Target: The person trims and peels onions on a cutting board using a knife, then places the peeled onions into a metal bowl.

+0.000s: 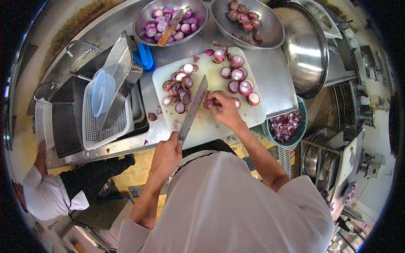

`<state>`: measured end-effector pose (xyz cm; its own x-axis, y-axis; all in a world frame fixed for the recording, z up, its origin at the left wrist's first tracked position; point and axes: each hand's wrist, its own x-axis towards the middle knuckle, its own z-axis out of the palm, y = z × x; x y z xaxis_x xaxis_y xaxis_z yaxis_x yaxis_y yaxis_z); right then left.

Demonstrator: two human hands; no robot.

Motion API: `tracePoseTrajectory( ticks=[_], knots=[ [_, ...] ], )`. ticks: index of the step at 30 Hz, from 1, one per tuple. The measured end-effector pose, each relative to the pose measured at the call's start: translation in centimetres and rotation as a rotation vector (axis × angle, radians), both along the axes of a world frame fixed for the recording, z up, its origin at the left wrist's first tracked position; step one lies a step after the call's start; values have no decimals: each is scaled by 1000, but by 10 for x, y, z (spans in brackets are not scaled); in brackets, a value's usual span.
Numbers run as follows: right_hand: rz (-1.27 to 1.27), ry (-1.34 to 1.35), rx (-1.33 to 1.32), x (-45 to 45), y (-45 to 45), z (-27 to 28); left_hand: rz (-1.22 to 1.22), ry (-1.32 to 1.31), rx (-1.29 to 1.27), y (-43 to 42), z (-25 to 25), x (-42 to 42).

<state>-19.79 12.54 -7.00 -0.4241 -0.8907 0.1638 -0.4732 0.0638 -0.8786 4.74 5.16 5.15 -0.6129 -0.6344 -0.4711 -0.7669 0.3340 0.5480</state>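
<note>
A large knife (194,107) is gripped by its handle in my left hand (166,154), with the blade pointing up and away over the white cutting board (202,135). My right hand (223,107) pinches a red onion (208,101) against the board, just right of the blade; the two look close, and touching cannot be told. Trimmed onion ends (179,90) lie in a pile left of the knife. Several onions with cut tops (237,75) sit along the board's right side.
Behind the board are a metal bowl (141,26) of peeled onions with a small wooden-handled knife (167,34) and another bowl (276,31) of unpeeled onions. A green bucket (304,134) holds scraps at right. White basket (90,137) stands left; another person (46,192) is lower left.
</note>
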Motion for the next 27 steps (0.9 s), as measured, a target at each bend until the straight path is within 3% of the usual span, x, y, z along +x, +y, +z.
tracePoseTrajectory(
  ticks=[18, 27],
  knots=[
    [-54, 99, 88, 4, -3, 1, -108, 47, -100, 13, 25, 16],
    [-51, 116, 113, 4, -5, 4, -118, -74, -42, 15, 20, 6]
  ],
)
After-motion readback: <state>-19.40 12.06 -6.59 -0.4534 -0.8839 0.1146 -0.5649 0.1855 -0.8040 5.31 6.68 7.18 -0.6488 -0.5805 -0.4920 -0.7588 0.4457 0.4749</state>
